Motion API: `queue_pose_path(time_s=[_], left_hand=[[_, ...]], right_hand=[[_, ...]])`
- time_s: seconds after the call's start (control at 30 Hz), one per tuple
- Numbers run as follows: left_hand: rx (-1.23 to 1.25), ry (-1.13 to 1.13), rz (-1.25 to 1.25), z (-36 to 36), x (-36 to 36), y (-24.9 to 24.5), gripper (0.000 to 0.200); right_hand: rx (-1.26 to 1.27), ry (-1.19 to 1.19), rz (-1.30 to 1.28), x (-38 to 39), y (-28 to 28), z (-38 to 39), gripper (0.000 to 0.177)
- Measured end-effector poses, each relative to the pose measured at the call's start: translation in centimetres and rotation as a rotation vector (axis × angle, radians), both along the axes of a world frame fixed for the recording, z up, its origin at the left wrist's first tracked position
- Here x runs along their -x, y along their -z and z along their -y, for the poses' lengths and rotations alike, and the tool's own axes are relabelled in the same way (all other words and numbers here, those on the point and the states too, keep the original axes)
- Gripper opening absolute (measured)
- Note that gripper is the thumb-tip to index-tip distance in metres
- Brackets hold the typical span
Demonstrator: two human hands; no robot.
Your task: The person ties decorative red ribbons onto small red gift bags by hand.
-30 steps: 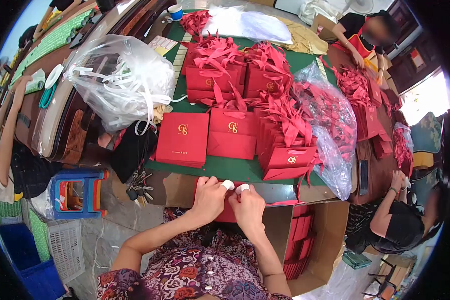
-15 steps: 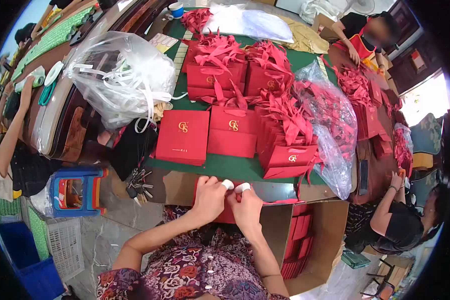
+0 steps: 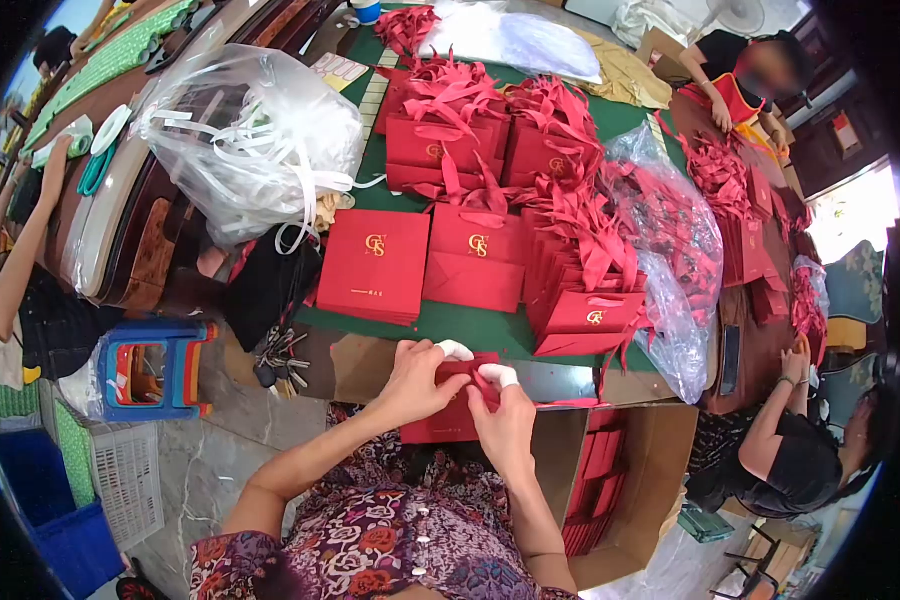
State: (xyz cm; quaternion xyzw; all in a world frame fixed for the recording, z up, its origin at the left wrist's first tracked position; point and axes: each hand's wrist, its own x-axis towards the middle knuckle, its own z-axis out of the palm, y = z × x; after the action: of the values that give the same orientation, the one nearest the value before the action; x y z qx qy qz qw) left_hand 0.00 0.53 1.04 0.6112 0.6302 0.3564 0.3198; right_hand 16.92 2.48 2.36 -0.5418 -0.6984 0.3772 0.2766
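At the table's front edge, a red paper bag (image 3: 438,428) is held between my hands, partly covered by them. My left hand (image 3: 416,385) pinches its upper part from the left, with a white cover on one finger. On the other side my right hand (image 3: 507,420) grips the bag near its top, also wearing a white finger cover. Just beyond lie a stack of flat red bags (image 3: 374,268) and a red bag with a gold logo (image 3: 475,262). A row of red bags with ribbon handles (image 3: 588,320) stands to the right.
More ribboned bags (image 3: 445,150) stand farther back. A clear plastic bag of white ribbons (image 3: 255,150) sits left, another of red ribbons (image 3: 670,230) right. An open cardboard box (image 3: 642,500) holds red bags by my right side. Co-workers sit on both sides.
My hands have moved slightly apart and the fingers have shifted on the bag, so more of its red top shows between them. The view has tilted a little.
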Motion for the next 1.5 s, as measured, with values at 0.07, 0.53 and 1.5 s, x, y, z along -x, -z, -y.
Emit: queue_pose_path(time_s=[0.07, 0.53, 1.5], left_hand=[[0.040, -0.007, 0.005, -0.1, 0.1, -0.2, 0.027], [-0.485, 0.024, -0.348, 1.3, -1.7, 1.4, 0.015], [-0.201, 0.074, -0.129, -1.6, 0.6, -0.7, 0.023]], right_hand=[[-0.090, -0.122, 0.073, -0.3, -1.5, -0.1, 0.027], [0.024, -0.523, 0.128, -2.2, -1.4, -6.9, 0.016], [-0.087, -0.109, 0.082, -6.4, -1.3, -4.6, 0.017]])
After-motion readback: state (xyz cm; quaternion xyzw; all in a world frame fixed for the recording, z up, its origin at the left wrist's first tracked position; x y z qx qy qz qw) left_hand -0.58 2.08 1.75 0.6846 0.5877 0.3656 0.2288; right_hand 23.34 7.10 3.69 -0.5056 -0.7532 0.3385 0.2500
